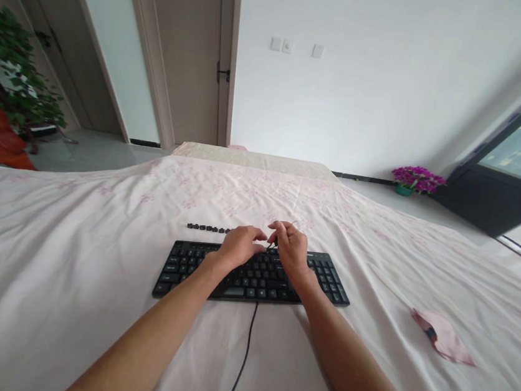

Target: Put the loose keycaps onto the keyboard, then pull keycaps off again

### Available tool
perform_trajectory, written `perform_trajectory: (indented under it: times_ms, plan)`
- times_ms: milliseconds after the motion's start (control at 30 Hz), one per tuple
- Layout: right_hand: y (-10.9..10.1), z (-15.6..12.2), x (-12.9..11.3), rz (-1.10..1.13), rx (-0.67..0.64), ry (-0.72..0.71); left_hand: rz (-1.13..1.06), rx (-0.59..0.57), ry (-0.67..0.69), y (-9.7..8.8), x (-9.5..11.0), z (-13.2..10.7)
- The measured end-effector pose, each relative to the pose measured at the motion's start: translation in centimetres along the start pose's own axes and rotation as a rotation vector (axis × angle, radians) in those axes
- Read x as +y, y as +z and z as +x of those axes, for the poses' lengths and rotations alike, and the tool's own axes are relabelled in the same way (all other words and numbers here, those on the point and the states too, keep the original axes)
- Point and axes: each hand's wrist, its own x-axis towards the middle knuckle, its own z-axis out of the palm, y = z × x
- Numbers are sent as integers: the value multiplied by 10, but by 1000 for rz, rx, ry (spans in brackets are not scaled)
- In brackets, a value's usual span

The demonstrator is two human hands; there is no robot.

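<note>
A black keyboard [251, 276] is laid flat on a pale pink sheet [68, 274] in the middle of the scene, with its long sides running left to right. Both hands are held over its far edge. By the right hand [288, 246], a small dark item [272, 245] is pinched between thumb and fingers; its exact shape is hidden. The left hand [241, 245] is placed just to the left of it, above the upper keys, with thumb and forefinger a little apart; whether anything is gripped there cannot be told.

Just beyond the keyboard's far edge, to the left, small black keys [208, 228] are lined up in a row, partly covered by the left hand. A black cable [244, 360] is seen running from the keyboard's near edge toward the near side. Well to the right, a crumpled pink cloth [448, 339] is left on the sheet. Purple flowers [417, 178] are set on the floor at the far right.
</note>
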Motion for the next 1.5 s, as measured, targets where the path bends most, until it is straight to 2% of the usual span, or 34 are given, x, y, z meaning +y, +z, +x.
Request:
perform_trajectory:
  times_ms: [100, 333, 567, 733, 933, 1133, 1233, 1333, 1400, 1500]
  plan:
    - [2, 0, 0, -41, -9, -6, 43, 10, 11, 11, 6, -2]
    - [8, -1, -4, -249, -14, -40, 152, 64, -76, 29, 10, -5]
    - [17, -1, 0, -342, 26, -93, 211, 41, -80, 28, 13, -4]
    - [21, -6, 10, -306, 63, -154, 236, 91, -24, 26, 18, -9]
    - [20, -9, 15, -280, 95, -225, 243, 99, 38, 28, 17, -12]
    - [18, -8, 10, -215, 109, -178, 215, 113, 13, 31, 13, -12]
    - [16, -7, 6, -42, 95, -91, 143, 86, -4, 32, 10, -9]
    - [11, -4, 0, 122, 116, -3, -63, 78, -3, 32, 5, -6]
    - [4, -1, -6, 127, 130, 30, -248, 86, -23, 29, 0, -5]
    - [-11, 4, -16, -19, 75, 43, -413, 94, -54, 15, -7, -7]
